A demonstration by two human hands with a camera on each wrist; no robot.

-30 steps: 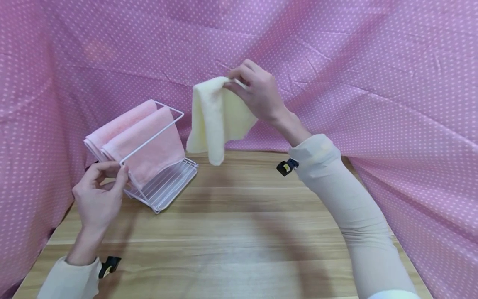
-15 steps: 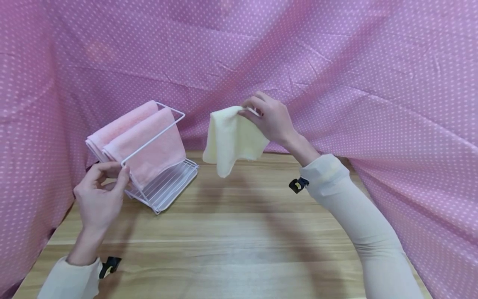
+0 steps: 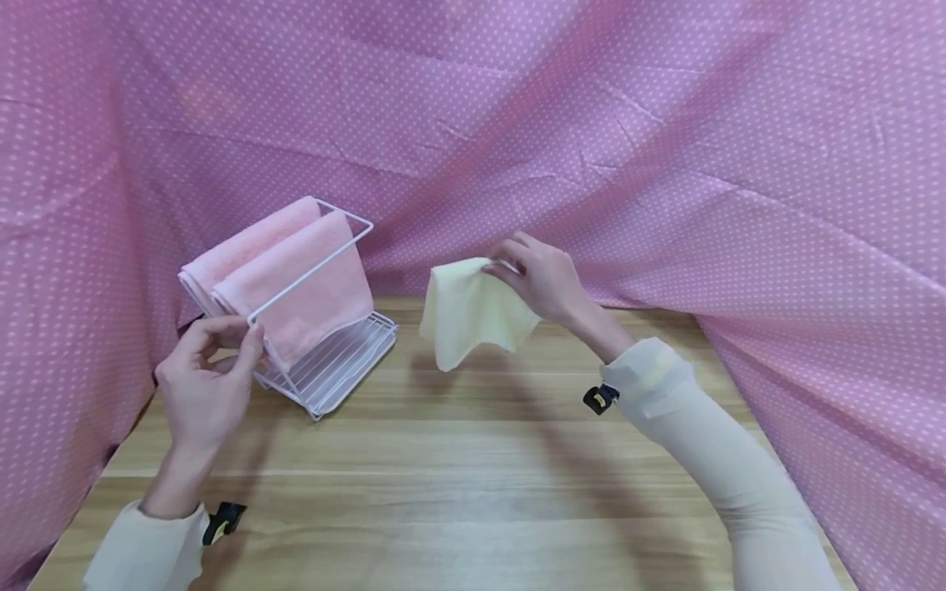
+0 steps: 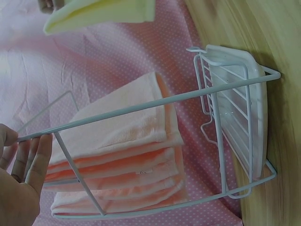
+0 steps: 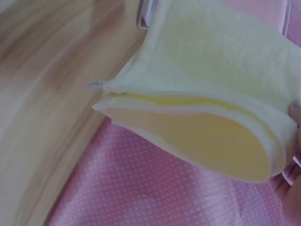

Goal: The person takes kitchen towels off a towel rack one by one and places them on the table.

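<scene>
My left hand (image 3: 210, 386) pinches the upper front corner of a white wire rack (image 3: 305, 396) at the left of the table. Two folded pink towels, a nearer one (image 3: 306, 283) and a farther one (image 3: 259, 238), hang side by side over its bars. To the right of the rack, my right hand (image 3: 543, 279) pinches the top of a pale yellow towel (image 3: 473, 308), which hangs folded above the table. In the right wrist view the folded yellow towel (image 5: 216, 61) shows its layers spread apart, while only part of the right hand (image 5: 292, 186) is visible.
Under the rack lies a white drip tray (image 4: 261, 117). The wooden table (image 3: 443, 484) stretches toward the front. Pink dotted cloth (image 3: 517, 107) encloses the back and sides. Small black devices (image 3: 601, 399) are strapped at both wrists.
My right hand has come down and to the right with the yellow towel, which now hangs nearer the tabletop. My left hand keeps its hold on the rack, and the pink towels have stayed put.
</scene>
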